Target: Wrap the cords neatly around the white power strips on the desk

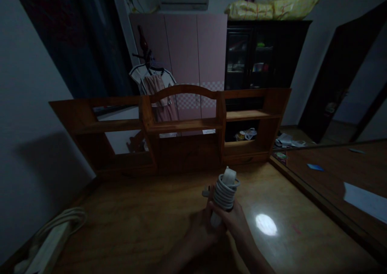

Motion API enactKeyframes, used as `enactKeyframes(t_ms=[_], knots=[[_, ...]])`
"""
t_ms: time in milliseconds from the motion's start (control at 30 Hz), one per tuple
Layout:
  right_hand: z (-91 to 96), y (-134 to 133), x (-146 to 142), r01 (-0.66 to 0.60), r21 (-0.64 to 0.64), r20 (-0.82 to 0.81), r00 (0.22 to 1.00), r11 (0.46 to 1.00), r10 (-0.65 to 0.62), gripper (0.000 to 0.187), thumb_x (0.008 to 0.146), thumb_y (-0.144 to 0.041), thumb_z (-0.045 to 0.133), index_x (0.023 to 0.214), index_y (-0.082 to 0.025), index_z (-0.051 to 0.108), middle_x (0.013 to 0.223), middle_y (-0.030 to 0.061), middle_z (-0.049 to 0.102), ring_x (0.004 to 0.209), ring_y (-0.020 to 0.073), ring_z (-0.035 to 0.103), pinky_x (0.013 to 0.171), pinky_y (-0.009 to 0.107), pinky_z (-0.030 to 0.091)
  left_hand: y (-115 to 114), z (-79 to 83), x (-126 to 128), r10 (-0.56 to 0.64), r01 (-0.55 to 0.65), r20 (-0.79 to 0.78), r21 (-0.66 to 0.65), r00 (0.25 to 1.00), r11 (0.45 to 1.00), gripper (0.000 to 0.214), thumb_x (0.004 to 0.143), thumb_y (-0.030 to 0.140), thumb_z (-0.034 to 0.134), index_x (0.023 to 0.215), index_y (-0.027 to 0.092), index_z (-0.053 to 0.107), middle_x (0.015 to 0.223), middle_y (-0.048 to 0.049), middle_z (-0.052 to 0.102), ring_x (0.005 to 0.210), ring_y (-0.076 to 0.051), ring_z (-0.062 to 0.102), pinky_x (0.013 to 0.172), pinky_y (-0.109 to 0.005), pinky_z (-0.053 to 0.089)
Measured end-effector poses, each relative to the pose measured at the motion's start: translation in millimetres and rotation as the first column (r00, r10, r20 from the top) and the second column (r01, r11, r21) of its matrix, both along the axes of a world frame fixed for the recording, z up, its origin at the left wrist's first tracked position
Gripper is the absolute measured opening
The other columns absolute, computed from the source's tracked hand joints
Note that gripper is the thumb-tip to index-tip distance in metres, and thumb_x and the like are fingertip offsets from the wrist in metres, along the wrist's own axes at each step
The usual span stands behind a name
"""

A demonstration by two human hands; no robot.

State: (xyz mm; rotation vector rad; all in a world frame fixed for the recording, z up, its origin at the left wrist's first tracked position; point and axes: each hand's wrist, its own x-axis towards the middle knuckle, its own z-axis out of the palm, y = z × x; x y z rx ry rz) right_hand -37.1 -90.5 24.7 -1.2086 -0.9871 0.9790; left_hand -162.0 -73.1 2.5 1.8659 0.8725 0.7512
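Over the wooden surface I hold a white power strip (230,175) upright, its pale cord (224,194) wound round the upper part in several tight loops. My left hand (206,226) is closed round the lower part of the strip, one finger pointing up beside the loops. Closed from the other side, my right hand (232,218) presses against the strip just below the coil. At the left of the loops, by my left fingers, the plug (206,192) sticks out. Parts of both hands' fingers are dark and overlap.
Another white power strip (48,247) with a coiled cord lies at the lower left by the wall. A wooden shelf unit (184,125) stands along the far edge of the wooden surface (136,225). Right of the raised edge lie a white sheet (365,201) and a blue packet (315,167).
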Motion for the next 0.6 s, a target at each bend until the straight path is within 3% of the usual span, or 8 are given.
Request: enactKeyframes(t_ms=[200, 367, 600], knots=[[-6.4, 6, 4, 0.053, -0.011, -0.024, 0.998, 0.999, -0.053, 0.049, 0.057, -0.043, 0.081, 0.095, -0.015, 0.069, 0.097, 0.0121, 0.071, 0.091, 0.0313, 0.067, 0.079, 0.042, 0.054, -3, -0.4, 4, 0.017, -0.016, -0.011, 0.077, 1.000, 0.997, 0.054, 0.079, 0.025, 0.057, 0.130, 0.018, 0.040, 0.102, -0.0081, 0.069, 0.080, -0.019, 0.066, 0.071, -0.029, 0.052], [-7.2, 8, 5, 0.036, -0.021, -0.071, 0.997, 0.999, -0.037, 0.054, 0.054, -0.039, 0.084, 0.099, -0.014, 0.068, 0.096, 0.0120, 0.072, 0.090, 0.0301, 0.067, 0.079, 0.041, 0.054, -4, -0.4, 2, 0.060, -0.050, -0.049, 0.192, 0.997, 0.980, 0.079, 0.076, 0.019, 0.057, 0.144, 0.022, 0.016, 0.110, -0.0082, 0.068, 0.081, -0.021, 0.068, 0.067, -0.029, 0.052], [5.2, 2, 2, -0.037, 0.114, -0.139, 0.989, 0.993, 0.052, 0.051, 0.065, -0.037, 0.079, 0.110, -0.017, 0.064, 0.113, 0.0115, 0.067, 0.101, 0.0280, 0.064, 0.089, 0.041, 0.051, -8, 8.4, 4, 0.113, -0.091, -0.081, 0.234, 0.990, 0.968, 0.093, 0.072, 0.016, 0.058, 0.147, 0.028, 0.004, 0.127, -0.0079, 0.060, 0.093, -0.024, 0.067, 0.072, -0.031, 0.052]])
